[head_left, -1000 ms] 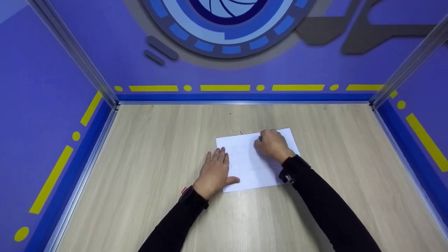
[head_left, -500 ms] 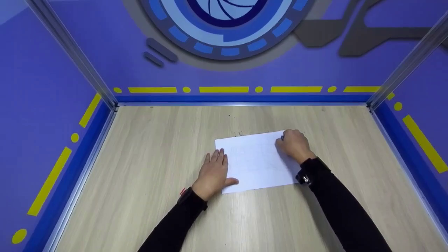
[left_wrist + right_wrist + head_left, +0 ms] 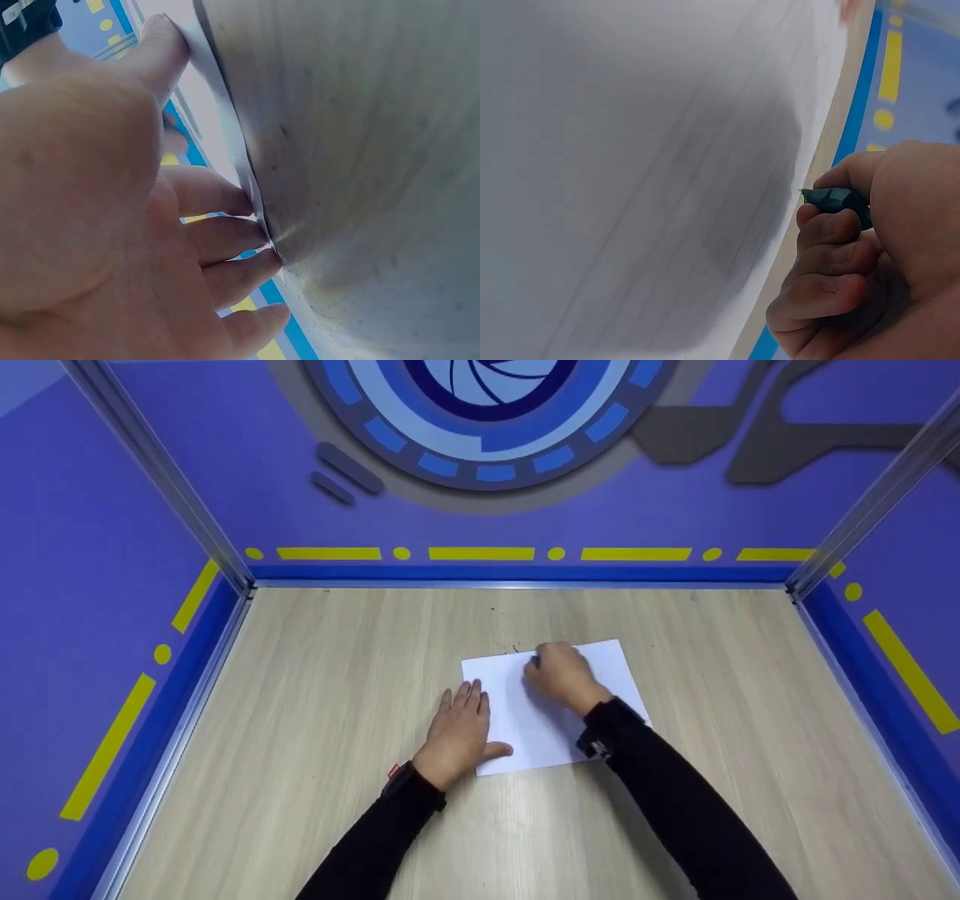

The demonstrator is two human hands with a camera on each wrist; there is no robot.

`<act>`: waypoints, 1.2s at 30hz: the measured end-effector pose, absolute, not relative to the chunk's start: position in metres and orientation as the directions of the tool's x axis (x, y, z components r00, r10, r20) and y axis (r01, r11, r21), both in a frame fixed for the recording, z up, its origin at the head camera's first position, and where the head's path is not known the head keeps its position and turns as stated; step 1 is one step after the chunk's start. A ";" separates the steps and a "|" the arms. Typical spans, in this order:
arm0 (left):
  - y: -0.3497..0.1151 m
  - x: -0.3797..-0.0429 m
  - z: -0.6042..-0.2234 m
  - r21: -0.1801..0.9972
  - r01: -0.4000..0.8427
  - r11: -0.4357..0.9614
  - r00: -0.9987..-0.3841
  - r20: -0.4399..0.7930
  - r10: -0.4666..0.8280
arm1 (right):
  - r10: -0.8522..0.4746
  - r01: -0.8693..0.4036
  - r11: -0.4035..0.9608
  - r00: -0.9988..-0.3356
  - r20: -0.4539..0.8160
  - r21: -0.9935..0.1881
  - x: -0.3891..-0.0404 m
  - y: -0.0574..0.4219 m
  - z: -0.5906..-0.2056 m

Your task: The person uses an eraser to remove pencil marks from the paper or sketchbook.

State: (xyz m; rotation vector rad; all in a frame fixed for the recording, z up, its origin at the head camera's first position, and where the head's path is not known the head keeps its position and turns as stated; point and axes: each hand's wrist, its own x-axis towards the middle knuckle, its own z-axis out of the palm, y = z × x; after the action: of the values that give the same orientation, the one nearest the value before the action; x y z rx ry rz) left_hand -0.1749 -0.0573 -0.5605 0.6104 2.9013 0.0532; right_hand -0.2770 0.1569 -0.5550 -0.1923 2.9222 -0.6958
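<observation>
A white sheet of paper [image 3: 619, 682] lies slightly turned on the wooden table. My left hand [image 3: 456, 735] rests flat on its left edge, fingers straight and thumb spread out over the sheet. Above the upper middle of the paper, my right hand [image 3: 562, 675] pinches a small dark teal tool [image 3: 832, 199] with a tapered, narrow tip. Most of that tool is hidden inside the curled fingers, and its exact kind I cannot tell. Faint long straight lines run across the sheet in the right wrist view, under the hand's shadow.
Small dark specks [image 3: 515, 649] lie just beyond the paper's far edge. The pale wooden tabletop [image 3: 315, 697] is enclosed by a printed blue back wall [image 3: 480, 529] and side walls with metal rails.
My right hand went right to the sheet's far right corner, then back left to its upper middle, still gripping the teal tool. My left hand has stayed in place.
</observation>
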 end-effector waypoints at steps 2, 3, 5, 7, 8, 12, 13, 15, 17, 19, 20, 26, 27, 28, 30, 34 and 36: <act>-0.057 -0.175 -0.561 0.071 0.400 0.914 -0.900 -0.154 0.407 | -0.193 -0.142 0.879 -0.979 -0.067 -0.455 -0.283 0.140 -0.567; -0.057 -0.175 -0.561 0.069 0.402 0.913 -0.901 -0.149 0.408 | -0.207 -0.158 0.879 -0.976 -0.061 -0.450 -0.283 0.131 -0.567; -0.056 -0.174 -0.561 0.063 0.404 0.913 -0.902 -0.141 0.409 | -0.235 -0.191 0.881 -0.971 -0.048 -0.433 -0.282 0.115 -0.566; -0.056 -0.174 -0.560 0.060 0.403 0.913 -0.902 -0.139 0.408 | -0.260 -0.216 0.884 -0.964 -0.054 -0.414 -0.283 0.103 -0.567; -0.056 -0.174 -0.560 0.064 0.403 0.913 -0.902 -0.140 0.408 | -0.267 -0.221 0.886 -0.962 -0.059 -0.408 -0.282 0.099 -0.568; -0.057 -0.174 -0.557 0.081 0.398 0.914 -0.902 -0.150 0.406 | -0.258 -0.208 0.897 -0.963 -0.081 -0.391 -0.284 0.094 -0.568; -0.057 -0.174 -0.556 0.084 0.395 0.915 -0.902 -0.153 0.404 | -0.254 -0.202 0.898 -0.963 -0.085 -0.391 -0.284 0.096 -0.568; -0.057 -0.175 -0.555 0.086 0.390 0.917 -0.903 -0.158 0.399 | -0.249 -0.195 0.900 -0.964 -0.094 -0.390 -0.285 0.101 -0.567; -0.058 -0.175 -0.555 0.081 0.386 0.919 -0.904 -0.166 0.394 | -0.243 -0.176 0.904 -0.962 -0.128 -0.390 -0.283 0.104 -0.556; -0.058 -0.174 -0.556 0.078 0.386 0.919 -0.902 -0.175 0.394 | -0.243 -0.176 0.906 -0.961 -0.133 -0.385 -0.284 0.111 -0.556; -0.057 -0.174 -0.557 0.077 0.387 0.919 -0.901 -0.181 0.394 | -0.238 -0.171 0.908 -0.962 -0.135 -0.383 -0.284 0.115 -0.557; -0.055 -0.174 -0.558 0.075 0.383 0.921 -0.901 -0.189 0.390 | -0.186 -0.120 0.911 -0.973 -0.134 -0.394 -0.287 0.146 -0.557; -0.054 -0.174 -0.558 0.074 0.381 0.921 -0.902 -0.189 0.388 | -0.178 -0.112 0.910 -0.975 -0.133 -0.399 -0.287 0.153 -0.557; -0.054 -0.175 -0.558 0.073 0.380 0.922 -0.902 -0.191 0.387 | -0.169 -0.103 0.909 -0.977 -0.132 -0.403 -0.287 0.160 -0.557; -0.054 -0.175 -0.558 0.072 0.380 0.922 -0.900 -0.198 0.387 | -0.153 -0.087 0.910 -0.979 -0.132 -0.406 -0.287 0.174 -0.557; -0.055 -0.175 -0.558 0.067 0.382 0.922 -0.898 -0.210 0.387 | -0.132 -0.061 0.911 -0.980 -0.146 -0.408 -0.286 0.202 -0.556; -0.056 -0.174 -0.558 0.068 0.380 0.922 -0.898 -0.211 0.386 | -0.125 -0.051 0.912 -0.980 -0.157 -0.406 -0.286 0.216 -0.555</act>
State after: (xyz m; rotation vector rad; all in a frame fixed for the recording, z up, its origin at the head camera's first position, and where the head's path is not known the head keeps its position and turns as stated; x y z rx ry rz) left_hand -0.1744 -0.0559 -0.5576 0.5776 2.8618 0.0375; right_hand -0.2858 0.2156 -0.5549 -0.1341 2.8950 -0.6074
